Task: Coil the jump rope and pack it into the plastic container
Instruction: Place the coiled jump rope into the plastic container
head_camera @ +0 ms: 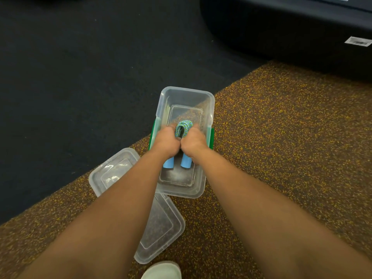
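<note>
Your pale shoe toe sits at the bottom edge, well behind the grip. Both forearms run forward and meet over the plastic container.

Grip: left hand and right hand are side by side, knuckles touching, each with fingers curled tight round the bundled jump rope. Both are clamped on it.

Ahead of the grip, the blue-green coil arches out in one bend. Behind the grip, toward your wrists, the two blue handles stick out parallel and close together. Likely reason for the double hold: squeezing the turns keeps the coil from springing open on the way in. The handles lie along the container's long axis, which suits its length.

The bundle is inside the opening and looks to be below the rim. Whether it touches the bottom, you cannot tell; your hands cover it and are slightly blurred.

Green latches sit on the long walls either side of the grip.

Behind and left of the grip, the lid lies flat on the speckled floor. It is off so the opening stays free, and near enough for closing. Its far end meets the container's near corner; under it or just against it, unclear.

Judgement: packing is nearly done, with the release and the lid left. Risk: the coil may spring up once you let go.
</note>
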A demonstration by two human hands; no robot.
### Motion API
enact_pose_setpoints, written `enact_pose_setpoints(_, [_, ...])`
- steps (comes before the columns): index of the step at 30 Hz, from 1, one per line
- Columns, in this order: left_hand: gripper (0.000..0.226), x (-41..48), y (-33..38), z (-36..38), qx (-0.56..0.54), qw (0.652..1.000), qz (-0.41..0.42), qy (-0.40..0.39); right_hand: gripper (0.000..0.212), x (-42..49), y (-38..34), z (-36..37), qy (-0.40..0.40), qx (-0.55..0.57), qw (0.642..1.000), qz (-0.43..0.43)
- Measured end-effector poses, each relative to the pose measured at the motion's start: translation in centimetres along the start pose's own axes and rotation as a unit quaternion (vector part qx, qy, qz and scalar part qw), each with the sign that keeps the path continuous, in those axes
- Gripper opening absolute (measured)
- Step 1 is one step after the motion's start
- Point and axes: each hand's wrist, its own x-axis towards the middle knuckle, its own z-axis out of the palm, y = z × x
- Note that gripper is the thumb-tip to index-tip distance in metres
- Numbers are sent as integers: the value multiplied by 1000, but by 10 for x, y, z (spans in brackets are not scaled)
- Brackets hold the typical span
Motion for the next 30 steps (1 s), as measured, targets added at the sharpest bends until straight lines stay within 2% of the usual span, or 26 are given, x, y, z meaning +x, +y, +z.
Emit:
enact_pose_setpoints(3, [52, 7, -7, 5, 22, 1000, -4, 2, 64, 5, 0, 4, -2, -15, 1000, 3])
enact_pose_setpoints(8, [57, 9, -10, 11, 61, 998, 6, 1, 83, 8, 1, 5, -10, -76, 997, -24])
enact_pose_setpoints(11, [63, 8, -12, 12, 81, 996, 23, 3, 87, 6, 2, 5, -11, -119, 992, -43])
enact_pose_setpoints(15, [70, 7, -13, 12, 96, 994, 50, 13, 83, 2, 0, 6, -6, -151, 986, -66])
enact_pose_setpoints(19, [58, 1, -11, 9, 76, 993, 86, 32, 76, -2, -4, 5, 1, -172, 982, -82])
enact_pose_setpoints(25, [63, -3, -8, 5, 105, 988, 108, 37, 76, -8, -7, -5, -20, -137, 988, -74])
enact_pose_setpoints(30, [46, -12, -8, -9, 62, 987, 128, 73, 58, -16, -6, -14, -20, -97, 990, -97])
